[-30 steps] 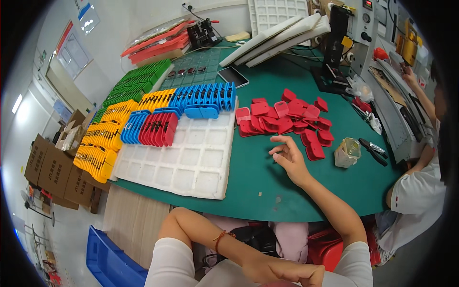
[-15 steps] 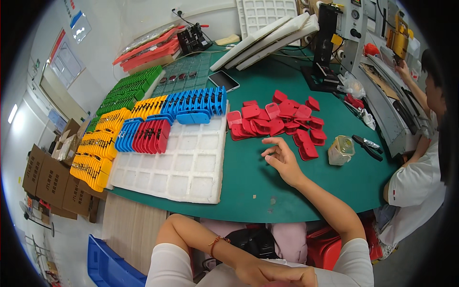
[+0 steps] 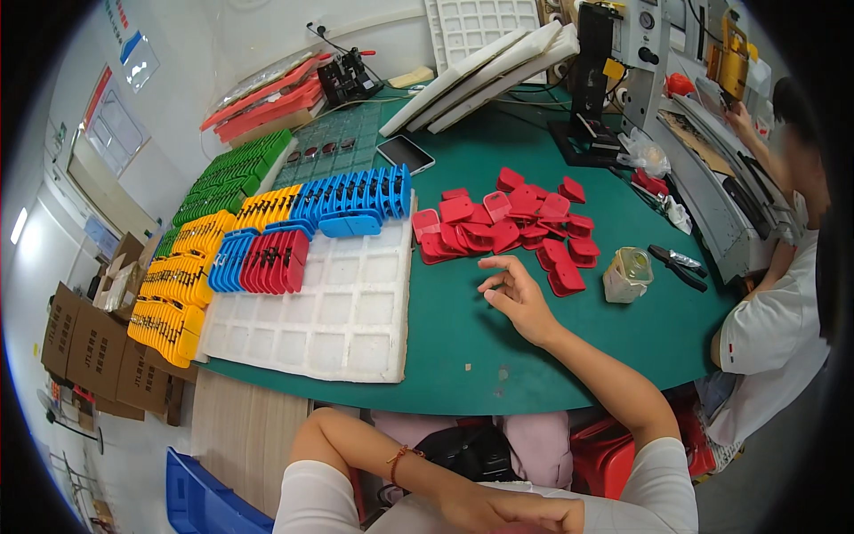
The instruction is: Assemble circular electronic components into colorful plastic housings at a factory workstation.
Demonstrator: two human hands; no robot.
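My right hand (image 3: 520, 304) hovers over the green table mat, just in front of a loose pile of red plastic pieces (image 3: 476, 236). Its fingers are bent and apart, with nothing between them. My left hand (image 3: 525, 509) is drawn in close to my body at the bottom edge, fingers curled. A dark red patch shows under it, but the picture's edge cuts it off. Left of the pile lies a white foam tray (image 3: 347, 343) with square pockets. Rows of blue clips (image 3: 351, 198), red clips (image 3: 274, 262) and yellow clips (image 3: 166, 322) stand on it.
Green clips (image 3: 227, 182) fill another tray farther back. A phone (image 3: 406, 154), a clear tub (image 3: 628, 276) and black-handled pliers (image 3: 678, 267) lie on the mat. White foam trays (image 3: 480, 76) lean at the back beside a black press stand (image 3: 592, 89). A co-worker (image 3: 774, 311) sits at the right.
The whole scene has shifted slightly left in the picture as my head turned a little. Both hands keep nearly the same pose, and the red pile looks unchanged.
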